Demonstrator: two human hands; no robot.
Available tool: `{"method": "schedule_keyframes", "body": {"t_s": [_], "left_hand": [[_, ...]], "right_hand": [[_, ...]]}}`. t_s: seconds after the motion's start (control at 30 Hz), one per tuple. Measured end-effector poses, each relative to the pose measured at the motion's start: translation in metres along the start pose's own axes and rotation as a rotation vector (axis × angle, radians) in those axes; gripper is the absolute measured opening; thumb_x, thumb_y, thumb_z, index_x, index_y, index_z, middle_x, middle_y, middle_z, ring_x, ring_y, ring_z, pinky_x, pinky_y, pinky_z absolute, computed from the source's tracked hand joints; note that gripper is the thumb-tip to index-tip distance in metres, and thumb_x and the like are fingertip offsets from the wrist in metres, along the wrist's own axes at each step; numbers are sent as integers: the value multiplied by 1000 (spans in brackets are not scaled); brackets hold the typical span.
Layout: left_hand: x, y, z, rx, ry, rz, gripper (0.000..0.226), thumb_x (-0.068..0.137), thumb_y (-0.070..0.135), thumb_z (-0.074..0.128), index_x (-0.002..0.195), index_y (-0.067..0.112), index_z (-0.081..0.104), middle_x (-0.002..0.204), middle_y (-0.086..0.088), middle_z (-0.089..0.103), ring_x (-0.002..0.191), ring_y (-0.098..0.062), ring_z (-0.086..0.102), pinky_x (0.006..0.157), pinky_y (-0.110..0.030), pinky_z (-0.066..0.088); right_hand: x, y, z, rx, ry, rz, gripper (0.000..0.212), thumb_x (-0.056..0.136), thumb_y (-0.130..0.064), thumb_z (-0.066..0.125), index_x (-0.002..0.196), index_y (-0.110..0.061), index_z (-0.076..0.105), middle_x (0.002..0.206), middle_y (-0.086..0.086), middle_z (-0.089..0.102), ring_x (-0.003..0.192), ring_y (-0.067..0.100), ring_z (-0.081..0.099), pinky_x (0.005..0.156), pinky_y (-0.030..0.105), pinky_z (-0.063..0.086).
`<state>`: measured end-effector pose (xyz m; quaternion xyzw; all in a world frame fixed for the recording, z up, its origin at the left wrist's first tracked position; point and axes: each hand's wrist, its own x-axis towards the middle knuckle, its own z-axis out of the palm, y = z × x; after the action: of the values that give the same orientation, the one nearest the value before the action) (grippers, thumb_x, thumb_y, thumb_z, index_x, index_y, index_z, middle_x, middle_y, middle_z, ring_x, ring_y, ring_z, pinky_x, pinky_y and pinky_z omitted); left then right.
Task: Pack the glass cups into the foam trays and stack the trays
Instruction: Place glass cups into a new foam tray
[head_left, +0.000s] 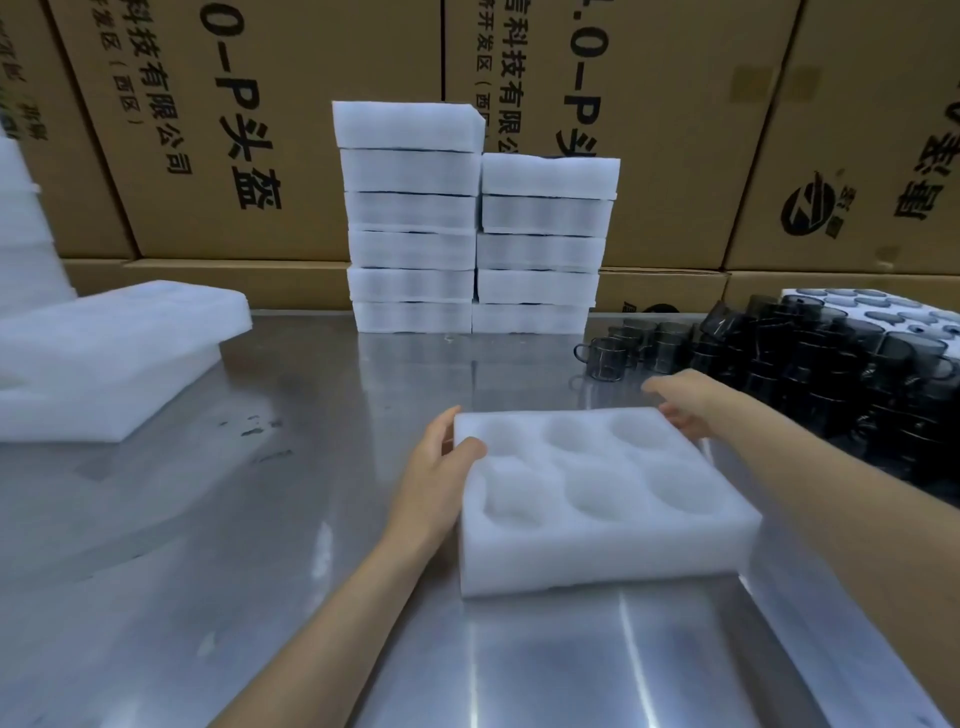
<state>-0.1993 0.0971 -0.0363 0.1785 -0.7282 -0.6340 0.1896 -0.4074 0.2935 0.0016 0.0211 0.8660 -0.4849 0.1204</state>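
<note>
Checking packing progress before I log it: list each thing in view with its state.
Foam tray: six pockets, all empty, flat on the steel table.
Left hand: grips the tray's left edge.
Right hand: holds the tray's far right corner.
Glass cups: unpacked, crowded at right.
Tray stacks: two, against the cartons.
Loose foam: piled at left.

The foam tray (597, 499) hides the right hand's (685, 402) fingertips. The dark cups (810, 364) blur together, cut by the right edge.

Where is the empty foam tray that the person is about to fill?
The empty foam tray lies on the metal table, centre of the head view, held between the left hand and right hand.
</note>
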Motion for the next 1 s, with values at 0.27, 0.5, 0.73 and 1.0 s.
{"method": "schedule_keyframes", "body": {"t_s": [0.27, 0.5, 0.73, 1.0], "left_hand": [[2, -4, 1, 49, 19, 14, 64, 66, 36, 49, 130, 29, 53, 111, 21, 63, 107, -7, 58, 100, -35, 43], [5, -5, 1, 40, 0, 51, 23, 67, 34, 47, 79, 52, 54, 74, 44, 58, 75, 22, 53, 75, -18, 42], [4, -5, 2, 46, -15, 94, 31, 68, 33, 47, 72, 61, 59, 78, 40, 61, 77, 18, 55, 77, -22, 44], [6, -6, 2, 18, -42, 138, 26, 70, 28, 46, 74, 48, 63, 69, 27, 62, 66, 5, 54, 72, -28, 44]], "right_hand": [[39, -32, 37, -589, 136, -401, 47, 93, -20, 49, 138, -10, 41, 139, 14, 41, 110, 36, 52, 91, 41, 46], [42, -31, 47, -749, 192, -396, 45, 95, -29, 47, 135, -9, 40, 137, 15, 37, 114, 42, 48, 92, 45, 44], [31, -27, 43, -768, 354, -342, 67, 92, -65, 27, 68, -11, 60, 72, 7, 61, 65, 24, 54, 58, 28, 37], [20, -26, 43, -891, 321, -436, 54, 94, -53, 36, 73, -13, 64, 71, 4, 62, 72, 25, 58, 73, 32, 41]]}}
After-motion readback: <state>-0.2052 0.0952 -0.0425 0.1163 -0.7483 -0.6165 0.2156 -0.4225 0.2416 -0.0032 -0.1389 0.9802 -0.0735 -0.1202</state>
